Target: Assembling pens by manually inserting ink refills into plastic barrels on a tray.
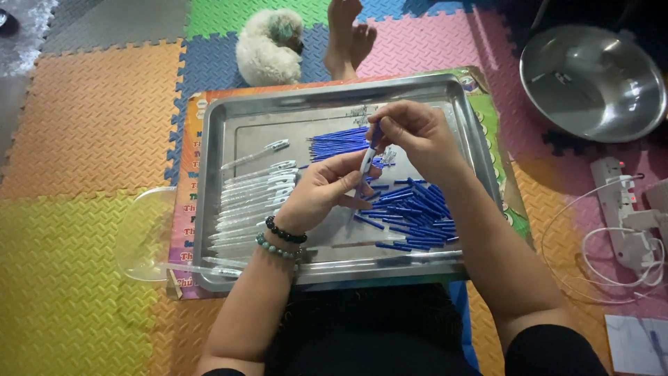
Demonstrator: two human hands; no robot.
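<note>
A clear pen barrel [367, 161] is held upright-ish, slightly tilted, above the middle of a steel tray [209, 174]. The left hand [321, 191] grips its lower part between thumb and fingers, while the right hand [410, 132] pinches a small blue piece [376, 134] at the barrel's top end, fingers curled closed around it. Both hands are therefore grasping, not loose. The left wrist carries two bead bracelets [282, 239], one dark and one pale green.

Under and just right of the hands, a loose heap of short blue pieces [417, 212] lies on the tray floor. Behind the hands, toward the far rim, a tidier bundle of thin blue refills [337, 144] lies roughly side by side. On the left half of the tray, a row of clear pen barrels [254, 191] with clips is stacked in parallel, one more lying apart above them.

The tray rests on a low tabletop with a colourful printed surface [186, 209], which stands on a floor of foam puzzle mats [83, 139] in orange, yellow, green, blue and pink. A clear plastic lid or bowl [142, 233] sits at the tray's left edge. Beyond the tray a small white fluffy dog [268, 45] lies on the mats, next to another person's bare feet [348, 38]. To the right stand a large steel bowl [591, 80] and a white power strip [619, 209] with cables.
</note>
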